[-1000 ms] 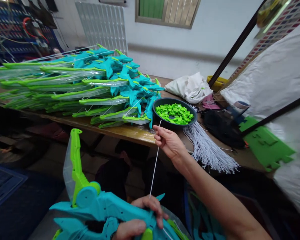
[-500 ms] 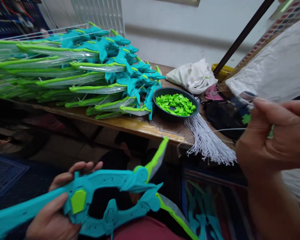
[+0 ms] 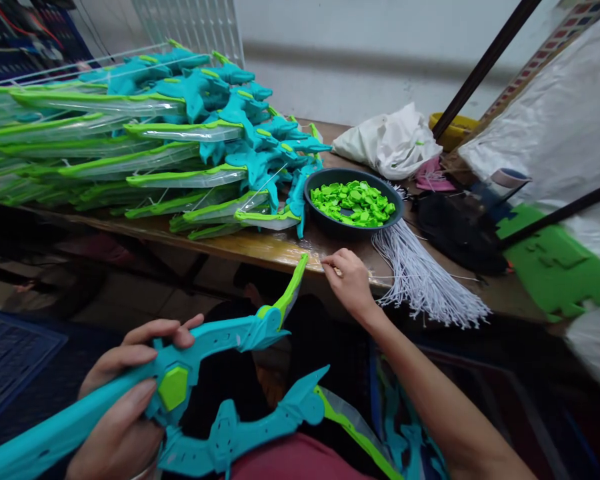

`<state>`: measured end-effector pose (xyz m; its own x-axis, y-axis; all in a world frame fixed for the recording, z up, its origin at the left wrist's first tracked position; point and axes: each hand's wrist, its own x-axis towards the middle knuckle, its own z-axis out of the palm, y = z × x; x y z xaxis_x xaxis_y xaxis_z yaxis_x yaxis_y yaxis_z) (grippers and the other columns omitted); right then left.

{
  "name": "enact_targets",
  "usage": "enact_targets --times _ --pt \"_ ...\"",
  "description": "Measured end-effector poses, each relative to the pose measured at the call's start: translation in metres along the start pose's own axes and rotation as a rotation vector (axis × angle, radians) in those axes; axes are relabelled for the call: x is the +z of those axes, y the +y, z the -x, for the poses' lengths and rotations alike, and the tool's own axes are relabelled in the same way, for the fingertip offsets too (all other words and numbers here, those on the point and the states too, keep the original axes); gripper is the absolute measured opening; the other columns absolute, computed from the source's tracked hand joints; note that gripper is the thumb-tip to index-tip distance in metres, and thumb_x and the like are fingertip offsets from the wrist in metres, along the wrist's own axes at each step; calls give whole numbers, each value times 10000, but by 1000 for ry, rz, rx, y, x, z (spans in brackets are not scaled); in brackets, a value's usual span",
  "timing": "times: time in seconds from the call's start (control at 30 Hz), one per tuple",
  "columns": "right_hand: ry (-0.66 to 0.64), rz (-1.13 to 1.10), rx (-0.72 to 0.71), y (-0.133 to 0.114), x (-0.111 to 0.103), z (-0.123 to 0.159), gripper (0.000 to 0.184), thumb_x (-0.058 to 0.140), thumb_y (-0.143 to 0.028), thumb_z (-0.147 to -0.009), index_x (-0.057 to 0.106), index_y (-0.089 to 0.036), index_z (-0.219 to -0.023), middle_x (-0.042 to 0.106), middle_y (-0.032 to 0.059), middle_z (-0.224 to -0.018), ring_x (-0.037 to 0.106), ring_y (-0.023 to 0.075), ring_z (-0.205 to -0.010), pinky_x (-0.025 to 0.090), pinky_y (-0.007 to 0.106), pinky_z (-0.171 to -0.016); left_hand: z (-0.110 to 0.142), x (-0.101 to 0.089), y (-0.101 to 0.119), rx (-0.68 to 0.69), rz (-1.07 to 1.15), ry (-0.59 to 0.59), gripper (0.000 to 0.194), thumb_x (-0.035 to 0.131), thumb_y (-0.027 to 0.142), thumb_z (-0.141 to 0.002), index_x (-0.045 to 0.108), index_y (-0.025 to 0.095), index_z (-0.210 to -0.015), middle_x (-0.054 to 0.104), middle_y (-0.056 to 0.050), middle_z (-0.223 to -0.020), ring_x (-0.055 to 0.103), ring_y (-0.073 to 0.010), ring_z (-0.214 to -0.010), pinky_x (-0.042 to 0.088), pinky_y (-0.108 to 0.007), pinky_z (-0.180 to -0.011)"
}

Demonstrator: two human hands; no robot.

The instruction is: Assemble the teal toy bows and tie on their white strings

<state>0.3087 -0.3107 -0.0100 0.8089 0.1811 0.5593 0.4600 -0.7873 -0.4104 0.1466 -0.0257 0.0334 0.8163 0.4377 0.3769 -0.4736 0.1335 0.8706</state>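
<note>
My left hand wraps around the shaft of a turquoise toy bow beside its lime hexagonal cap. The bow's upper limb ends in a lime tip pointing up. Across my lap lies a second curved turquoise limb with a lime, clear-edged end; whether it joins the shaft is hard to see. My right hand is closed in a pinch just right of the lime tip, at the table's edge. A thin white cord trails rightward from it; the pinched end is too small to make out.
Many assembled toy bows are piled on the table. A dark bowl of lime caps stands beside a bundle of white cords. A white bag, a green foam mat and a dark pole are on the right.
My right hand has come from the far right to the lime tip, drawing the cord along. The held bow has risen, and the gap between it and the lower limb has widened.
</note>
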Motion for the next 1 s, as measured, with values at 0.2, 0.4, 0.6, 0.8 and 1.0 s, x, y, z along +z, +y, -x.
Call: enact_targets --times 0.2,0.4,0.6,0.8,1.0 --pt "-1 -1 74 12 35 -11 168 565 -174 -945 708 -188 -857 657 62 -871 609 221 -868 444 338 -802 -4 -2 1 -31 -31 -1 236 588 60 -711 696 234 -827 706 -33 -1012 647 -220 -851 568 -556 -1022" --pt "-30 31 83 15 45 -14 155 577 -163 -938 701 -186 -849 657 65 -872 604 224 -865 435 337 -800 -4 -3 3 -62 -31 13 199 627 84 -693 702 237 -796 709 -26 -977 648 -216 -832 588 -541 -1004" --pt "-61 85 71 14 47 -17 163 565 -159 -951 693 -186 -854 654 63 -882 597 221 -873 426 335 -800 -3 -5 3 -72 -41 13 193 637 83 -707 695 245 -793 705 -22 -985 646 -210 -823 594 -530 -995" --pt "-115 163 48 7 45 -23 150 576 -159 -960 688 -162 -861 646 86 -908 579 243 -912 411 357 -806 -1 -8 -1 -47 -36 -17 221 593 71 -748 691 242 -846 691 -29 -1022 644 -211 -851 577 -542 -1022" --pt "-204 212 24 -3 48 -26 152 553 -225 -987 678 -150 -1031 632 123 -1040 557 265 -1001 431 366 -855 4 -11 -5 -49 -10 -54 187 589 80 -779 686 224 -848 691 -33 -1043 662 -210 -878 564 -539 -1041"
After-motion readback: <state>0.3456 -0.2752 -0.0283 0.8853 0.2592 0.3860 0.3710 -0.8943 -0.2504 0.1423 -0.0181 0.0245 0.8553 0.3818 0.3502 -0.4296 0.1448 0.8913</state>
